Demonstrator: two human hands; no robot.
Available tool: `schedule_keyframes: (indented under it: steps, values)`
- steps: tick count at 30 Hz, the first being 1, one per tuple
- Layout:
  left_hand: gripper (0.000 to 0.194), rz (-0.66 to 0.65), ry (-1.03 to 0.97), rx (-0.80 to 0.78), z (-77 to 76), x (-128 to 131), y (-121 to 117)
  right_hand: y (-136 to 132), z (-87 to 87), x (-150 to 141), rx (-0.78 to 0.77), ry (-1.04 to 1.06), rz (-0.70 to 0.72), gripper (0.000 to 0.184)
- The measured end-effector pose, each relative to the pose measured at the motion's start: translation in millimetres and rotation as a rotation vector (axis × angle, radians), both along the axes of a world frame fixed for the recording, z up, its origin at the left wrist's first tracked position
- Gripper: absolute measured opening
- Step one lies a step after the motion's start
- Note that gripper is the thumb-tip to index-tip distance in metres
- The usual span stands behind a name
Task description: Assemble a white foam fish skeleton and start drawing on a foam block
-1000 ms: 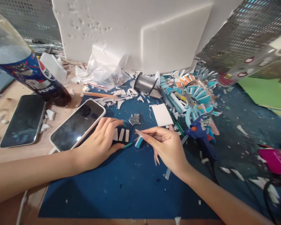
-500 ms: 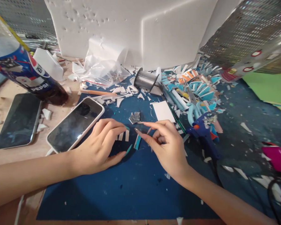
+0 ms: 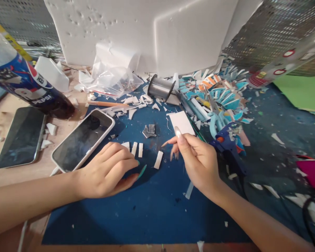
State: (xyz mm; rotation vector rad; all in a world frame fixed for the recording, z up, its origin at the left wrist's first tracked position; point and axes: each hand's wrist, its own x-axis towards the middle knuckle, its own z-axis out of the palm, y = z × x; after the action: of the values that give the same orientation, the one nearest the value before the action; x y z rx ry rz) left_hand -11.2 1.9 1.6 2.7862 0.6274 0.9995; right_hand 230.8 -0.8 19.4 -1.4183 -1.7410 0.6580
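Observation:
My left hand [image 3: 112, 171] rests on the dark blue mat [image 3: 115, 220], fingers bent, with a gap between the teal-nailed thumb and index finger and nothing held. Just beyond it several small white strips [image 3: 140, 149] lie side by side. Another white strip [image 3: 158, 160] lies flat between my hands. My right hand [image 3: 195, 157] hovers right of that strip, its thumb pressed across the index finger. Anything in this pinch is hidden. Two small grey pieces [image 3: 149, 131] lie together beyond the strips. Beside my right hand is a white card [image 3: 182, 122].
Left are two phones [image 3: 84, 140] [image 3: 21, 136] and a tilted Pepsi bottle [image 3: 28, 84]. Behind stand a wire spool [image 3: 161, 88], a plastic bag [image 3: 115, 82] and a white foam board [image 3: 136, 31]. Blue scraps [image 3: 225, 96] and a glue gun [image 3: 229, 148] are at right.
My right hand has drawn back to the right, away from the strip. That strip showed blue before and now shows white. My left hand has shifted slightly back toward the left.

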Motion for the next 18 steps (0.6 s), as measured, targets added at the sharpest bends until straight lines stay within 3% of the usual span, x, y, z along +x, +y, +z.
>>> schedule_keyframes:
  steps: [3, 6, 9, 12, 18]
  values:
    - [0.014, 0.007, 0.017, -0.004, 1.3, 0.9, 0.1, 2.2, 3.0, 6.4, 0.088, -0.221, 0.144, 0.025]
    - [0.009, 0.0, 0.027, -0.011, 2.6, 0.9, 0.4, 3.9, 2.4, 12.8, 0.199, -0.609, 0.364, 0.047]
    - [0.008, -0.006, 0.035, -0.038, 2.5, 0.2, 0.3, 3.3, -1.9, 14.1, 0.261, -0.87, 0.423, 0.061]
    - [0.01, -0.009, 0.039, -0.056, 1.4, -0.5, 0.2, 2.6, -5.6, 11.4, 0.325, -0.951, 0.433, 0.054]
    - [0.011, -0.027, 0.036, -0.085, -0.1, -0.3, 0.4, 6.4, -7.4, 6.3, 0.378, -0.923, 0.481, 0.033]
